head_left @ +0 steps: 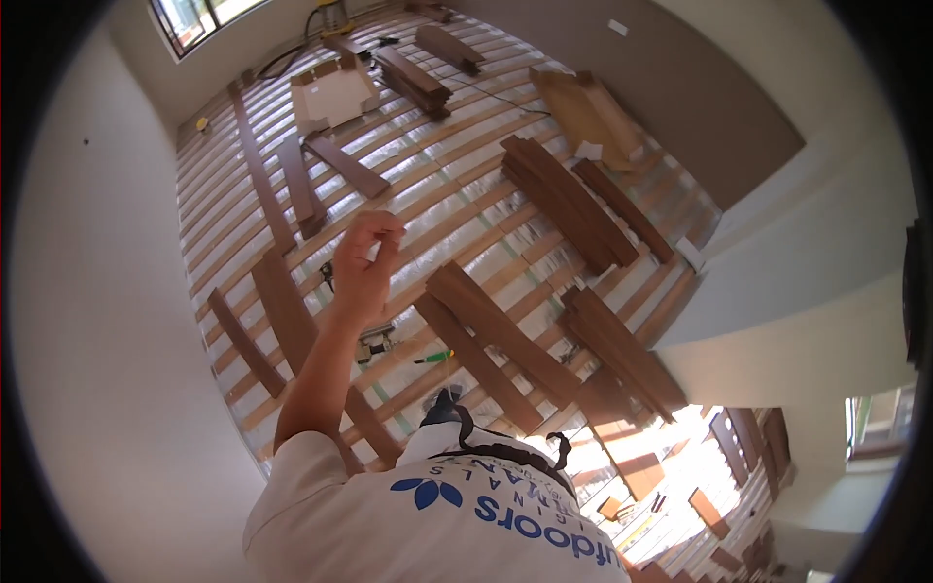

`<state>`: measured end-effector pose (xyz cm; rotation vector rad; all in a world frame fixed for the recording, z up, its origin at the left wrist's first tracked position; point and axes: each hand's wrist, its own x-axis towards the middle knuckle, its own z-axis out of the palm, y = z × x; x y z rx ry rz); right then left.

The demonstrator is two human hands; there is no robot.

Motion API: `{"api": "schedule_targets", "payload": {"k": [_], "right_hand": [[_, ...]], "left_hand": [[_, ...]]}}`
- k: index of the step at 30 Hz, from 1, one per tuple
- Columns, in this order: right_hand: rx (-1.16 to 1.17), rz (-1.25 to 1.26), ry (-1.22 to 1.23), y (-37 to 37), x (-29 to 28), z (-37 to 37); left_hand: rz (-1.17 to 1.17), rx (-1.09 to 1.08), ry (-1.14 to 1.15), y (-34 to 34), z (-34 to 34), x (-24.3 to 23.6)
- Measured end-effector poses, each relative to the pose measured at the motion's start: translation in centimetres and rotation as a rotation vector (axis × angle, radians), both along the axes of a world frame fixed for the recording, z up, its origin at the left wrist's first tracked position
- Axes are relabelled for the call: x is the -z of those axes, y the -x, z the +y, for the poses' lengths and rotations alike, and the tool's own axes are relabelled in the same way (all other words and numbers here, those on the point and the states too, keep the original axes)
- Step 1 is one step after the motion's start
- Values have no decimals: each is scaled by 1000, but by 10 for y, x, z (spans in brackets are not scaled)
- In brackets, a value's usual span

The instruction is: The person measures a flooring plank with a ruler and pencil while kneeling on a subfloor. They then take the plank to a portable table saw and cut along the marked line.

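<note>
Head view: left of the fingers, a brown plank (283,299) runs beneath the forearm, partly hidden; nearer them, a dark object (328,275) is too small to identify. The left hand (358,262) is curled, thumb and fingertips close together; whether they pinch anything, I cannot tell. Below them, the forearm edges over a metal tool (377,343). Right of them lie two overlapping planks (501,335); the right hand is out of sight.

Blue printing crosses the front of the wearer's white shirt (321,515): a line of large, bold lettering (530,530), smaller, widely spaced lettering (489,486) above it in view, and, beside these at left, a solid blue emblem (428,493) of pointed, leaf-like shapes.
</note>
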<state>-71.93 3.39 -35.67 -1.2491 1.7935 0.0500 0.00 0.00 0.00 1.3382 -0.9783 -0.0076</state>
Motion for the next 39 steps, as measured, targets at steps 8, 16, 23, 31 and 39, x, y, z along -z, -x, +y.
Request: {"api": "schedule_targets", "payload": {"k": [8,16,23,31,39], "right_hand": [[50,172,37,20,-22,-11],[439,-35,208,-17,-31,64],[616,100,-39,79,47,251],[944,-74,10,216,38,246],[1277,-457,324,232,46,181]], "left_hand": [[-710,631,419,70,-58,-163],[-799,1280,428,332,-168,-195],[-807,1489,623,489,-191,-187],[-832,1535,664,617,-221,-187],[-1039,1444,837,672,-267,-237]]}}
